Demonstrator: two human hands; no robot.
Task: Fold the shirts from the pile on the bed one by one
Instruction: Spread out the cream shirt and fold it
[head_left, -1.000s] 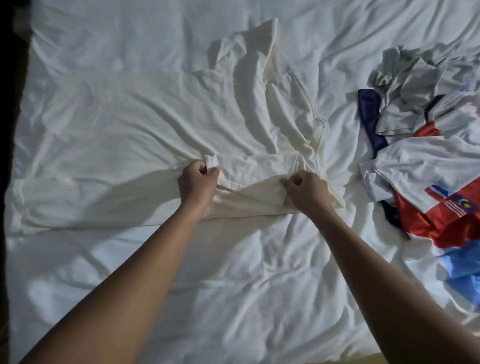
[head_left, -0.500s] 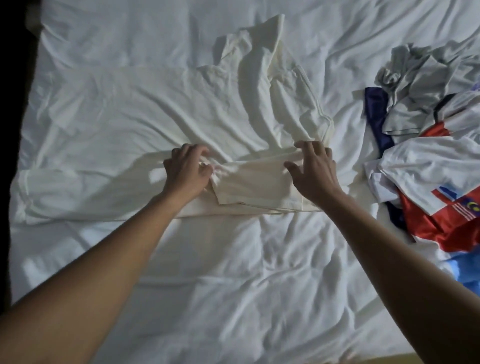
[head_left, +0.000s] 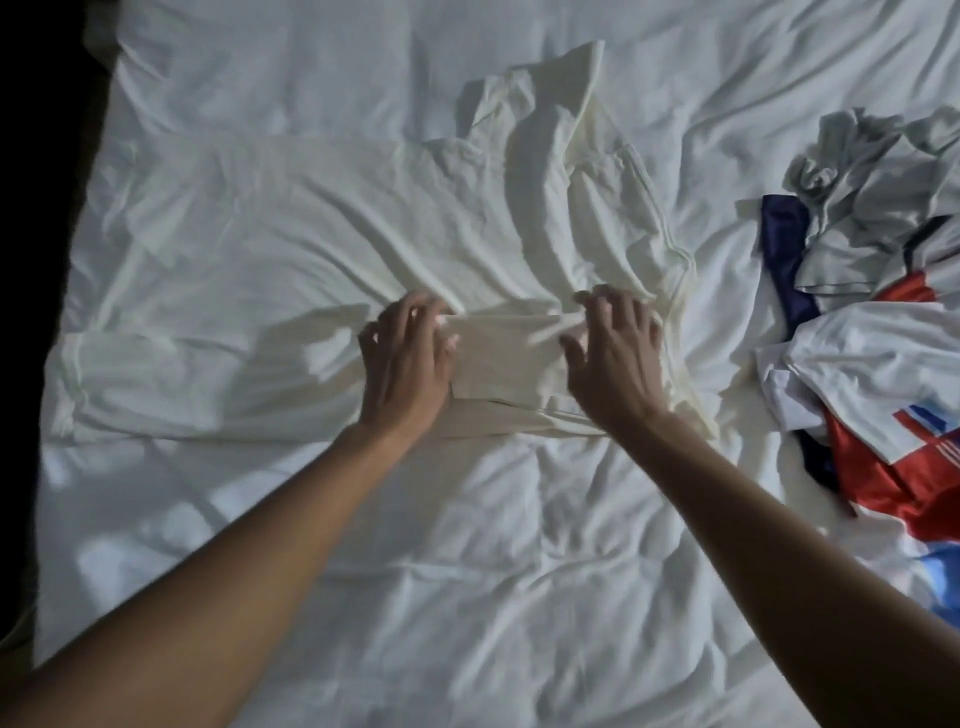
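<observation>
Nearest: rumpled white bed sheet (head_left: 467, 571), both bare forearms reaching across it. Left hand (head_left: 405, 364) and right hand (head_left: 615, 358) lie palm-down, fingers straight and slightly spread, pressing either end of the folded-in sleeve (head_left: 504, 358) of the cream shirt (head_left: 311, 234), which lies spread sideways over mid-bed, its collar end bunched beyond the right hand. Pile of unfolded shirts (head_left: 883, 312), grey, white, red and blue, at the bed's right side, apart from the cream shirt.
</observation>
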